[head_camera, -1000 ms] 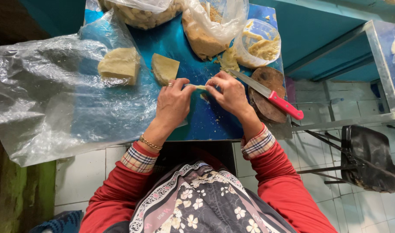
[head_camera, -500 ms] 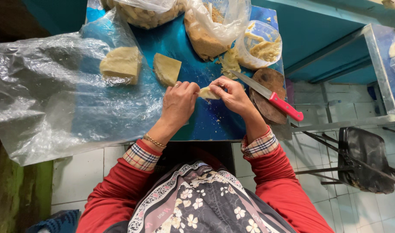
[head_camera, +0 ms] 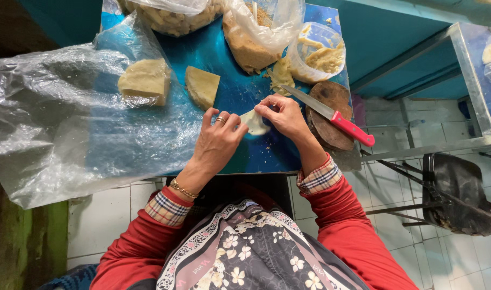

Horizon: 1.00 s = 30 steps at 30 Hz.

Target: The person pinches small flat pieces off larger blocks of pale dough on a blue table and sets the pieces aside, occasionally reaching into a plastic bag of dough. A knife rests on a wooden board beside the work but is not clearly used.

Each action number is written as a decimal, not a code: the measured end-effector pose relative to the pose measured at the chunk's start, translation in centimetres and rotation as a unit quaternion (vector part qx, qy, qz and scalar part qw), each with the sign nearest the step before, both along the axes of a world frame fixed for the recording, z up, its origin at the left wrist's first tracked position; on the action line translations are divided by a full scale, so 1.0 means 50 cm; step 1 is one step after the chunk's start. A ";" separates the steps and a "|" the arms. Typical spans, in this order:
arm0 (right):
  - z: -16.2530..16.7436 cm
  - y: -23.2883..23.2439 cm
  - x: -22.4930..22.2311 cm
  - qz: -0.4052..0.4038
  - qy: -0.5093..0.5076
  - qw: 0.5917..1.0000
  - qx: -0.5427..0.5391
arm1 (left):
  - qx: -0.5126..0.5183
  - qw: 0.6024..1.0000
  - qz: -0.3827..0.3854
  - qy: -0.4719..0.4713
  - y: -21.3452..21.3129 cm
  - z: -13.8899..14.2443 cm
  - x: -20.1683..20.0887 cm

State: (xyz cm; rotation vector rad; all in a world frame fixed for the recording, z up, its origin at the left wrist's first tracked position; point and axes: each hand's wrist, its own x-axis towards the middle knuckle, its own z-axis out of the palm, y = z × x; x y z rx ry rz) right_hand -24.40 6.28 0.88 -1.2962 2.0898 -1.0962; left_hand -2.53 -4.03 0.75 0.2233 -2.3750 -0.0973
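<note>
Over a blue tabletop (head_camera: 224, 96), seen from above, a person in red sleeves works a small pale piece of dough-like paste (head_camera: 254, 122) between both hands. The left hand (head_camera: 217, 140), wearing a ring and a gold bracelet, curls its fingers around the near end of the piece, and the right hand (head_camera: 282, 115) pinches the far end between thumb and fingertips; both grips are closed on the piece, which sits just above the tabletop between them. Compared with a second ago, the hands have drawn slightly closer together and the piece now shows more plainly between them, wider and flatter than before; half a second ago it was mostly hidden under the fingers.

Nothing else has shifted. A red-handled knife (head_camera: 329, 114) lies just right of the right hand, its handle resting over a round wooden board (head_camera: 331, 129). Two wedge-shaped blocks of pale yellow paste (head_camera: 144, 80) (head_camera: 202, 86) lie beyond the left hand, one on a large crumpled clear plastic sheet (head_camera: 57, 134). Along the far edge stand clear plastic bags (head_camera: 256, 32) of similar pale stuff and a clear tub (head_camera: 316, 51).
</note>
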 end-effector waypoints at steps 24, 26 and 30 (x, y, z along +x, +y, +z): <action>-0.029 -0.036 0.015 -0.010 0.006 0.997 -0.072 | 0.031 0.999 -0.009 -0.039 0.018 0.004 0.035; -0.001 -0.015 0.030 -0.064 0.048 0.996 -0.038 | 0.032 0.998 -0.004 -0.053 0.017 0.004 0.036; 0.052 0.027 0.072 -0.057 0.239 0.969 0.016 | 0.048 0.999 -0.004 -0.024 0.014 0.003 0.030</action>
